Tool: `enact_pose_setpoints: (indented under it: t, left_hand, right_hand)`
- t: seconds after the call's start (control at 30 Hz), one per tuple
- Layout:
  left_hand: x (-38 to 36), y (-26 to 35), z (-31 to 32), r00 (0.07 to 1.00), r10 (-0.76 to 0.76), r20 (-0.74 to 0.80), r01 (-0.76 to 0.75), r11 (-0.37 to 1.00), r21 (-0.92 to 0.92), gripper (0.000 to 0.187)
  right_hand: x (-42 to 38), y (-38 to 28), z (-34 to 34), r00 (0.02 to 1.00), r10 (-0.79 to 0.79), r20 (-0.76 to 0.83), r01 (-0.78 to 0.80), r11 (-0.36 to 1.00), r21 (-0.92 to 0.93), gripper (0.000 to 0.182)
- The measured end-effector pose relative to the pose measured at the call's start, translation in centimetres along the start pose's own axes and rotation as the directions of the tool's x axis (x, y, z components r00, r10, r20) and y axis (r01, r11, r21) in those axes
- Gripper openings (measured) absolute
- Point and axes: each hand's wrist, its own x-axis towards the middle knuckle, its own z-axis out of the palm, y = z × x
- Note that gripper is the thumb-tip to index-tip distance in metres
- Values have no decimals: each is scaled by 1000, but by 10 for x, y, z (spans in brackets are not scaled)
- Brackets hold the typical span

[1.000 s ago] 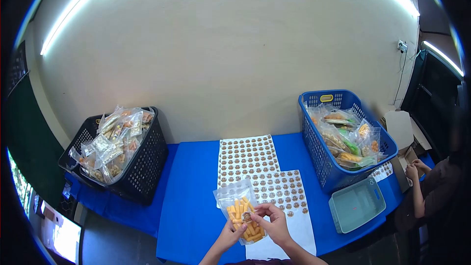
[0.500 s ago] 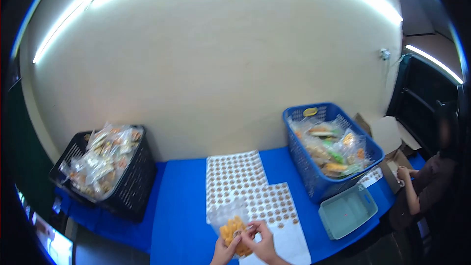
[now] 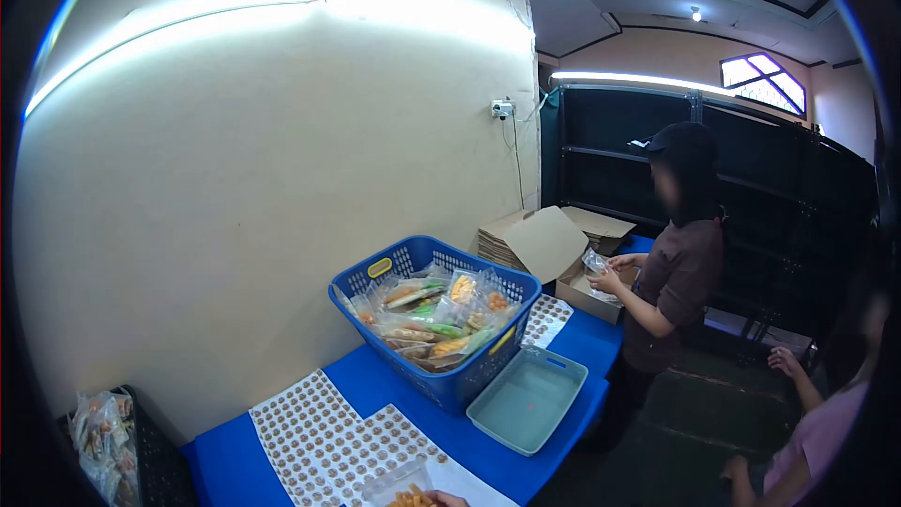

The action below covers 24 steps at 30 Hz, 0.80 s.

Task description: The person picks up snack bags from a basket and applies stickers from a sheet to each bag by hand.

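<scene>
At the bottom edge of the head view is a clear plastic bag of yellow-orange snack sticks [image 3: 410, 496], cut off by the frame. Part of my right hand [image 3: 447, 499] shows at the bag's right side, its fingers closed on it. My left hand is out of view. Under and behind the bag lies a white sheet of round brown stickers [image 3: 319, 427], with a bare white strip along its right side.
A blue basket [image 3: 450, 380] full of bagged snacks stands on the blue table, beside a greenish plastic tray [image 3: 526, 399]. A black basket [image 3: 155, 469] of bags is at lower left. A co-worker [image 3: 680, 263] holds a packet by cardboard boxes [image 3: 544, 239]; another person [image 3: 826, 441] is at right.
My view has swung to the right, so the baskets and sticker sheet sit further left. The bag has dropped to the bottom edge and my left hand has left the view. Another person has appeared at right.
</scene>
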Motion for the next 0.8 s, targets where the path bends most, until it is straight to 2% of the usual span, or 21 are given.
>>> enact_pose_setpoints:
  t: [0.07,0.1,0.17,0.2,0.33,0.43,0.47,0.57,0.67,0.8]
  left_hand:
    - [-9,1,29,999,29,-18,-31,995,-92,32]
    - [-11,8,42,997,57,-57,-64,990,-124,32]
    - [-14,5,53,1000,2,7,-2,999,-53,30]
    - [-16,2,56,999,-30,37,30,999,-13,29]
    - [-21,12,57,997,2,77,-10,994,107,22]
    - [-26,17,54,992,-24,125,14,997,78,22]
    - [-25,5,50,992,-20,126,9,996,90,22]
    - [-23,25,53,985,-2,173,2,1000,-1,25]
    - [-10,35,53,989,30,142,-39,997,67,27]
    - [5,46,55,994,109,-21,-107,989,102,29]
  right_hand:
    - [-9,6,-23,997,-28,-73,22,997,-77,21]
    - [-13,9,-32,994,-14,-106,9,999,-47,21]
    - [-22,12,-47,985,24,-169,-21,1000,19,20]
    - [-22,12,-51,985,-13,-175,21,999,44,20]
    - [-30,3,-68,990,67,-127,-44,984,173,18]
    - [-36,-12,-69,988,96,-121,-81,989,126,18]
    - [-38,-16,-68,987,86,-138,-71,991,114,18]
    - [-37,-18,-57,978,40,-204,-23,996,85,16]
    - [-27,-9,-42,956,-12,-295,32,998,62,15]
    - [-6,-2,-20,935,-86,-345,114,991,63,15]
